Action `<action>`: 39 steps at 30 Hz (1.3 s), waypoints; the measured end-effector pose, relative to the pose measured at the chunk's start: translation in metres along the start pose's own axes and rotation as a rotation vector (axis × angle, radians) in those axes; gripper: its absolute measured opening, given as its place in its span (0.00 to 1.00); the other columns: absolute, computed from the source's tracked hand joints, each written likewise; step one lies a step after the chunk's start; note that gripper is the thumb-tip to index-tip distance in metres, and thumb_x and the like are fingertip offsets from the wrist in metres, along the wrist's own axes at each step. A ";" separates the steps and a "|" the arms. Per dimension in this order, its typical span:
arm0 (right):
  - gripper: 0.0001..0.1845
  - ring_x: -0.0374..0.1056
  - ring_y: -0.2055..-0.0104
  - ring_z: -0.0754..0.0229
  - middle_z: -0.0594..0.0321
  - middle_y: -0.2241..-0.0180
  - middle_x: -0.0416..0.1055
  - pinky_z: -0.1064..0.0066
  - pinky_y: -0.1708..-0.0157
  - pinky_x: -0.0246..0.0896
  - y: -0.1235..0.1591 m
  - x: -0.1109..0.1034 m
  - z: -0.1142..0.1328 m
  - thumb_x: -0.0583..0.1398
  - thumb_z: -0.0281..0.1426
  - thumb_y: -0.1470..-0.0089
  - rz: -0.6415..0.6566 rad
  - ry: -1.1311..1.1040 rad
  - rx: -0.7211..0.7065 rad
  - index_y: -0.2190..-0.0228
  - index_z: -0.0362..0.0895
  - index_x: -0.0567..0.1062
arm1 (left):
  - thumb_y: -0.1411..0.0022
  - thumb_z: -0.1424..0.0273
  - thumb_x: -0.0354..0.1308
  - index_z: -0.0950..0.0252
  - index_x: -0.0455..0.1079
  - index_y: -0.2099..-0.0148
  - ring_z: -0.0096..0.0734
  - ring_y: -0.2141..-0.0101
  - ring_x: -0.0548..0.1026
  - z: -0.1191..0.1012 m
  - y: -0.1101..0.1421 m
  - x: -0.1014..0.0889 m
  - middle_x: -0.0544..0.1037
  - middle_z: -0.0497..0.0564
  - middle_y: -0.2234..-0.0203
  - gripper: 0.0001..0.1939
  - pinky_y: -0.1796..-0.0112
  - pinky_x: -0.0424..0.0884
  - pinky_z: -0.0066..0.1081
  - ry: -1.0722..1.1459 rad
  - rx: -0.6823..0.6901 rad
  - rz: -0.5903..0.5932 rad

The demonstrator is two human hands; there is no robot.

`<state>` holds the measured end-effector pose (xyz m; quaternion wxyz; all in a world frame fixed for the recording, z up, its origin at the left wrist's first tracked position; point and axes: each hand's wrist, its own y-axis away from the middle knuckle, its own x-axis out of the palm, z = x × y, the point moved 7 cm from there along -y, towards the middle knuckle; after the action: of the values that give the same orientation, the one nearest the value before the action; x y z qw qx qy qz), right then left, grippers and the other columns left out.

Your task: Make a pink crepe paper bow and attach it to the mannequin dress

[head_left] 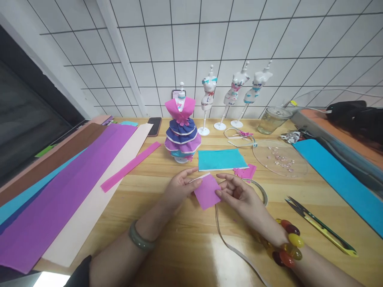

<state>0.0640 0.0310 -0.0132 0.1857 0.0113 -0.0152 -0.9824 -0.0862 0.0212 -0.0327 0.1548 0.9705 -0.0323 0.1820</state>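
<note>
Evidently, a wooden table (pixel 185 243) of craft sheets, with a small purple piece (pixel 207 195) pinched between two hands

Along the table's left side lie long overlapping sheets: a purple sheet (pixel 68 191), a cream sheet (pixel 89 215) and a brown sheet (pixel 60 155). A bright blue sheet (pixel 338 183) lies at the right. Toward the tiled wall (pixel 167 44) stand three white miniature dress forms (pixel 206 101) and, beside them, a dressed mannequin (pixel 183 131) in a pink bodice and tiered navy and purple skirt.

The left hand (pixel 179 189) has its thumb on the small piece's upper left edge, near a white border; the right hand (pixel 239 195) nips its right corner between thumb and finger. Both grips are closed only at the tips, the other fingers loosely parted. The piece is over the middle of the table, just on the near side of a turquoise panel (pixel 221 160).

Smaller still are green-and-yellow thread snips (pixel 317 226) with parted blades, a narrow ribbon (pixel 236 252) trailing toward the near edge, and tiny pinkish gems (pixel 284 161) on a clear round plate (pixel 263 159).
</note>
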 end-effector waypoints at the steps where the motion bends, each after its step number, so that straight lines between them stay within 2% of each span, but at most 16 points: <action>1: 0.21 0.66 0.70 0.64 0.65 0.73 0.68 0.70 0.68 0.64 0.000 -0.001 0.000 0.62 0.36 0.54 -0.016 -0.004 -0.001 0.57 0.46 0.64 | 0.52 0.65 0.64 0.67 0.60 0.45 0.29 0.69 0.74 0.002 0.000 0.001 0.76 0.53 0.69 0.32 0.66 0.67 0.29 0.019 -0.025 0.005; 3: 0.21 0.65 0.71 0.64 0.66 0.74 0.68 0.70 0.69 0.64 -0.001 -0.002 0.000 0.62 0.35 0.54 -0.031 -0.009 -0.004 0.57 0.46 0.64 | 0.54 0.66 0.65 0.67 0.60 0.46 0.29 0.69 0.74 0.005 0.000 0.004 0.77 0.54 0.67 0.33 0.66 0.67 0.29 0.021 -0.043 0.024; 8: 0.20 0.65 0.69 0.65 0.65 0.73 0.68 0.71 0.68 0.63 0.000 0.000 0.002 0.60 0.33 0.51 0.009 0.002 -0.039 0.56 0.45 0.63 | 0.55 0.70 0.65 0.68 0.60 0.46 0.29 0.68 0.74 0.004 -0.001 0.002 0.77 0.55 0.64 0.33 0.64 0.68 0.29 -0.052 0.033 0.024; 14: 0.19 0.66 0.67 0.64 0.63 0.69 0.68 0.71 0.65 0.64 0.003 0.003 0.001 0.59 0.32 0.50 0.076 0.047 -0.067 0.55 0.46 0.65 | 0.53 0.69 0.64 0.68 0.59 0.45 0.29 0.70 0.74 0.002 -0.002 0.000 0.78 0.53 0.68 0.33 0.68 0.68 0.27 -0.142 0.076 0.015; 18: 0.16 0.65 0.70 0.64 0.63 0.71 0.68 0.71 0.68 0.63 0.003 0.001 0.000 0.60 0.34 0.51 0.054 0.132 -0.060 0.58 0.46 0.69 | 0.52 0.69 0.63 0.67 0.59 0.45 0.29 0.69 0.75 0.003 -0.002 -0.001 0.78 0.54 0.66 0.32 0.67 0.68 0.27 -0.128 0.082 0.017; 26: 0.20 0.65 0.68 0.62 0.63 0.70 0.69 0.70 0.67 0.62 0.006 0.005 -0.003 0.60 0.35 0.51 0.130 0.166 -0.036 0.55 0.46 0.68 | 0.54 0.69 0.64 0.68 0.60 0.46 0.27 0.70 0.74 0.001 -0.002 -0.002 0.78 0.53 0.68 0.32 0.67 0.68 0.26 -0.087 0.063 -0.028; 31: 0.19 0.63 0.71 0.63 0.63 0.71 0.68 0.70 0.70 0.62 0.004 0.001 -0.005 0.59 0.35 0.49 0.091 0.245 -0.048 0.54 0.45 0.67 | 0.54 0.70 0.65 0.67 0.62 0.48 0.28 0.69 0.74 0.000 -0.001 -0.004 0.78 0.53 0.66 0.30 0.66 0.68 0.27 -0.070 0.090 -0.035; 35: 0.20 0.65 0.65 0.61 0.60 0.65 0.69 0.67 0.64 0.63 0.002 0.002 -0.001 0.58 0.36 0.49 0.091 0.185 -0.065 0.53 0.45 0.65 | 0.53 0.70 0.64 0.68 0.63 0.48 0.29 0.68 0.74 -0.002 -0.001 -0.005 0.77 0.55 0.65 0.29 0.65 0.68 0.27 -0.089 0.122 -0.039; 39: 0.21 0.67 0.64 0.61 0.60 0.66 0.70 0.67 0.62 0.64 0.001 -0.001 0.008 0.58 0.37 0.49 0.034 0.144 -0.056 0.53 0.45 0.65 | 0.54 0.69 0.64 0.67 0.64 0.49 0.29 0.68 0.73 -0.004 0.002 0.002 0.76 0.54 0.64 0.28 0.68 0.68 0.27 -0.134 0.133 0.001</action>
<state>0.0646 0.0306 -0.0054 0.2034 0.0763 0.0253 -0.9758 -0.0862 0.0201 -0.0279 0.0876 0.9886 -0.0310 0.1185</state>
